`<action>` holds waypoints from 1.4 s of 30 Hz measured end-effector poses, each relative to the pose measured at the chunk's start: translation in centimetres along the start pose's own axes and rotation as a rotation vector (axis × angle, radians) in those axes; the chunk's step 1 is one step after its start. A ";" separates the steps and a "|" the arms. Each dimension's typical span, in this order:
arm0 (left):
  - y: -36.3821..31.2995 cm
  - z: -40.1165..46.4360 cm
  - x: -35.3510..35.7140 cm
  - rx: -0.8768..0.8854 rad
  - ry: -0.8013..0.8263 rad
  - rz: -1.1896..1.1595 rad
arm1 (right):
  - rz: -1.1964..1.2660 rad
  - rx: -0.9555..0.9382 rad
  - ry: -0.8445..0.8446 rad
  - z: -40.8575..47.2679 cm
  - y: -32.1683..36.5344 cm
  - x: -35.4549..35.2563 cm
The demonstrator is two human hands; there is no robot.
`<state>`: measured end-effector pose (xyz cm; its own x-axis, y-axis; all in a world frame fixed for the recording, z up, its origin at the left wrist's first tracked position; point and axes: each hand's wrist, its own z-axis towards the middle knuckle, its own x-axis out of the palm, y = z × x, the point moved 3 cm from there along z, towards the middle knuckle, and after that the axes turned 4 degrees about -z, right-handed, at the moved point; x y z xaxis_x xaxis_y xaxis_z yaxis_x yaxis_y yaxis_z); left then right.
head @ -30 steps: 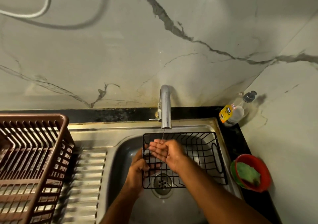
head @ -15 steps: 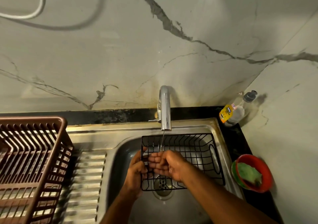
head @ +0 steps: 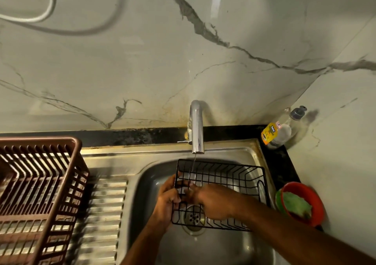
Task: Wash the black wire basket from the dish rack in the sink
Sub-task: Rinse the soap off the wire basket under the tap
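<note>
left hand (head: 167, 203) grips basket (head: 234, 175) | right hand (head: 213, 202) rubs wires

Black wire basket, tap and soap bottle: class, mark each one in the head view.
black wire basket (head: 240, 173): head view, on its far wire wall.
tap (head: 197, 130): head view, on the chrome spout.
soap bottle (head: 278, 132): head view, on its body beside the yellow label.

Basket (head: 234, 175) in sink (head: 223, 248); dish rack (head: 40, 193) left.
</note>
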<state>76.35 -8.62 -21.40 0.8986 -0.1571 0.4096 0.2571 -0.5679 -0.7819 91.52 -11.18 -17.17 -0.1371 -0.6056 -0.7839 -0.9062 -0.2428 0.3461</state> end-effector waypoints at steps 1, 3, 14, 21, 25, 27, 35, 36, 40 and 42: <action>-0.1 0.3 0.0 0.008 0.008 -0.004 | 0.008 0.014 -0.103 0.2 -0.3 -0.7; -0.5 0.8 0.2 0.025 0.019 0.017 | -0.045 0.057 -0.331 0.9 -0.9 -1.3; -0.8 1.3 -1.2 0.052 0.015 0.096 | 0.322 0.005 0.328 -1.4 -0.1 0.7; -2.2 1.4 -2.1 0.163 0.012 0.088 | 0.374 0.265 0.259 -3.8 -4.6 -0.5; -2.9 1.4 -2.5 0.241 -0.055 0.122 | 0.025 0.448 0.002 -3.6 -4.5 0.9; -3.0 1.6 -2.5 0.313 -0.107 0.154 | 0.074 0.537 -0.066 -2.5 -2.4 2.4; -4.1 1.2 -0.2 0.438 -0.039 0.307 | 0.290 0.227 -0.206 2.1 4.4 5.0; -4.5 1.3 -0.4 0.450 -0.044 0.315 | 0.280 0.162 -0.219 1.9 3.2 4.8; -5.4 2.0 -2.1 0.462 -0.058 0.347 | 0.145 0.199 -0.205 -0.1 -3.2 4.5; -5.9 2.3 -2.1 0.470 -0.017 0.337 | 0.117 0.354 -0.231 -0.9 -5.2 4.3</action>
<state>73.76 -3.05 -18.76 0.9630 -0.2516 0.0966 0.0820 -0.0679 -0.9943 96.01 -13.15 -21.88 -0.2959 -0.4186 -0.8586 -0.9551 0.1165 0.2723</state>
